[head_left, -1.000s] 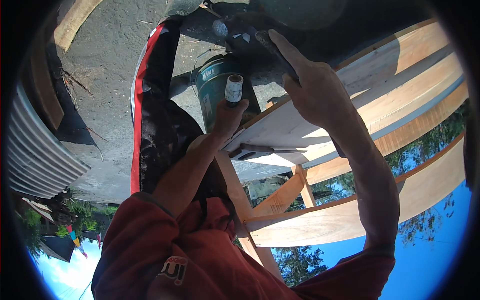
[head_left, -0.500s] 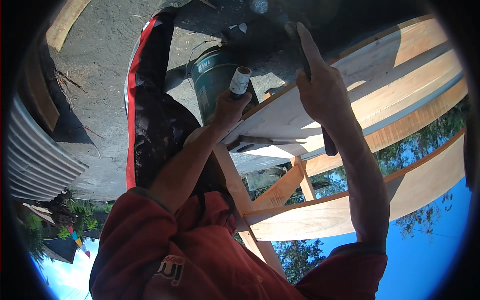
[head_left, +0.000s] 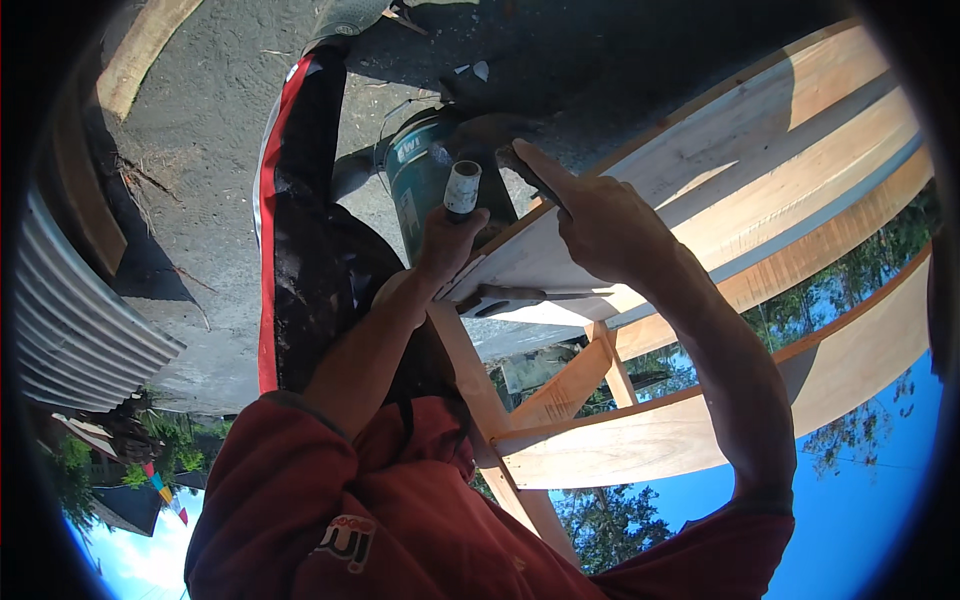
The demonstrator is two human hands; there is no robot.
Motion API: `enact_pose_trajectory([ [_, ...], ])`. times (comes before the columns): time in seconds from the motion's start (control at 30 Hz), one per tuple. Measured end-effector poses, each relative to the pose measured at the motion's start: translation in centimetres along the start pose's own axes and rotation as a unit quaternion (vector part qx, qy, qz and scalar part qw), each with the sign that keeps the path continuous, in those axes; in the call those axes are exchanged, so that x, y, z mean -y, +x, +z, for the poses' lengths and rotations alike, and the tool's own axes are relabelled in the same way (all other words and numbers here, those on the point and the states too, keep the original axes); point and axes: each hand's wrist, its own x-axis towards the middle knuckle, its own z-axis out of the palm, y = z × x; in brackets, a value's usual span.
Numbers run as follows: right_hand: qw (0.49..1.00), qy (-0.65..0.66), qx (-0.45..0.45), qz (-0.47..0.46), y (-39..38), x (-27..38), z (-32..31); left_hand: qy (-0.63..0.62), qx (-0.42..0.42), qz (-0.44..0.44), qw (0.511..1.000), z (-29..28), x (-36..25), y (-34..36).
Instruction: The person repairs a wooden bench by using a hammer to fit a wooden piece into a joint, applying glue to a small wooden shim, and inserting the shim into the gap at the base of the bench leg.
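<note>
My left hand (head_left: 447,240) is closed around a tool handle (head_left: 462,188) with a worn white cylindrical end pointing up; its lower end is hidden. Close to its right, my right hand (head_left: 615,225) grips a dark-handled hammer (head_left: 545,187), the index finger stretched along it. The hammer's head is dark and blurred, just right of the white end, and I cannot tell if they touch. Under both hands runs a pale wooden plank (head_left: 560,245). On it lies a dark-handled tool (head_left: 490,298) with a narrow pointed blade.
A green bucket (head_left: 408,185) stands on the ground beyond my left hand. More curved planks (head_left: 640,440) and wooden struts (head_left: 565,385) form a frame at the right. Corrugated metal sheet (head_left: 80,330) and boards (head_left: 140,55) lie at the left. My dark-trousered leg (head_left: 300,200) stretches ahead.
My right hand has swung the hammer down and left, close to the white end of the handle. My left hand has shifted slightly left and down in the picture, still gripping.
</note>
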Motion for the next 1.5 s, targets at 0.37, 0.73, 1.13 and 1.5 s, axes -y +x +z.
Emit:
enact_pose_trajectory([
  [0.37,0.998,0.050,-0.041,0.004,0.2,0.3,0.8,0.009,-0.006,-0.033,0.999,-0.3,1.0,-0.4],
  [0.73,0.997,0.059,-0.007,0.048,-1.8,0.2,2.8,-0.038,-0.008,0.013,0.999,-0.6,1.7,0.1],
  [1.13,0.998,0.011,0.025,0.055,-0.4,0.1,4.1,0.066,-0.012,0.033,0.997,-0.4,1.8,-1.3],
  [1.5,0.947,0.137,-0.269,0.105,-0.3,0.4,-4.3,0.041,0.014,-0.043,0.998,-1.9,2.3,-0.2],
])
